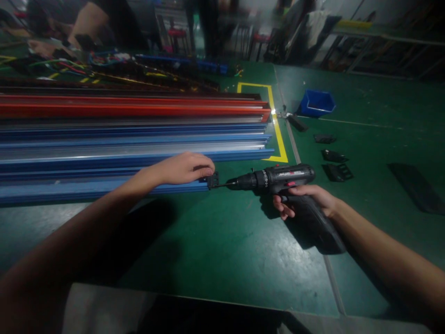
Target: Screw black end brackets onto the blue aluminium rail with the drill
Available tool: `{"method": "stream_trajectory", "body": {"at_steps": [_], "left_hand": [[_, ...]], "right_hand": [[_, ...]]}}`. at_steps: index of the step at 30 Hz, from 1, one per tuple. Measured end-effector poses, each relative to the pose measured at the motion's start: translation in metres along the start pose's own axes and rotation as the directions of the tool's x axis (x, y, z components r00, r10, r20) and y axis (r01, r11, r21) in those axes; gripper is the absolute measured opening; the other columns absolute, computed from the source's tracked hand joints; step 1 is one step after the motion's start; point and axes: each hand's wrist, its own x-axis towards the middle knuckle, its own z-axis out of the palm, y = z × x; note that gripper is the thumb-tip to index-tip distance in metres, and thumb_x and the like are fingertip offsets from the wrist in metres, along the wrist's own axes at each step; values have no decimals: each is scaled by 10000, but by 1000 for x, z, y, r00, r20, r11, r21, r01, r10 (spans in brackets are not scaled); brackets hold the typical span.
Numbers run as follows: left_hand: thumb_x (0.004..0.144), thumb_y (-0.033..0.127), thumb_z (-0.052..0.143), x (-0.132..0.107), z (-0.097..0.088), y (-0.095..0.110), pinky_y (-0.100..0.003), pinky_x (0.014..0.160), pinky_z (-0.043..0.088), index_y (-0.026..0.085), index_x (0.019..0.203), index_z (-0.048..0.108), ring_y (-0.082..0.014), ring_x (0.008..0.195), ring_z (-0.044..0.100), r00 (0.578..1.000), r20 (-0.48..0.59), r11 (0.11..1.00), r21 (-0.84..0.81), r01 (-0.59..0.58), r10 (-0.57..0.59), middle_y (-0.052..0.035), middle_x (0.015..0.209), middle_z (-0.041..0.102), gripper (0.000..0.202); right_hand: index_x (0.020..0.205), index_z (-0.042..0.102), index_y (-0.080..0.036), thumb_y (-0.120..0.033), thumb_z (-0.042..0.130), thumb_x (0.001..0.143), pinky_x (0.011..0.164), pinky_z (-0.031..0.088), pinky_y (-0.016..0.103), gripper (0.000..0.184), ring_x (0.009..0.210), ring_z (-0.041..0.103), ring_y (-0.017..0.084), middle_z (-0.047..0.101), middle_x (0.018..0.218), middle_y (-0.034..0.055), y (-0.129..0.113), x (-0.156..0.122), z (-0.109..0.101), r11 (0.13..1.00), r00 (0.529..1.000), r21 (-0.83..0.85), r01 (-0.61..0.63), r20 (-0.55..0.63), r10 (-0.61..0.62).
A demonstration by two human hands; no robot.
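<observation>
My right hand grips a black cordless drill by its handle, a finger near the trigger. Its long thin bit points left and reaches a small black end cap. That cap sits at the right end of the nearest blue metal profile. Closed over this end is my left hand, its fingertips against the cap and holding it there. How the bit meets the cap is too small to make out.
More blue profiles and orange profiles lie behind, on the green table. To the right are a blue bin, several loose black caps and a dark flat piece. Another person's arm and coloured wires show at the back left.
</observation>
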Motion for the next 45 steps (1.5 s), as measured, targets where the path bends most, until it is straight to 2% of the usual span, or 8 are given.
{"method": "stream_trajectory", "body": {"at_steps": [10,45], "left_hand": [[1075,461,462,-1,1,-4,-269,813,490,209,1075,758,-172,893,710,1000,5,1000,25,4,-4,-42,1020,780,388],[1082,480,445,-1,0,-2,-271,814,493,209,1071,745,-169,872,703,1000,11,1000,30,2,-3,-45,1002,776,405]], "right_hand": [[1121,714,-34,-343,719,934,911,608,366,361,818,743,192,760,1010,147,-5,2,2,994,998,85,-61,0,62],[1121,699,-45,-344,687,949,899,614,363,345,809,725,179,744,1007,139,-4,1,2,998,999,51,-42,-11,42]]}}
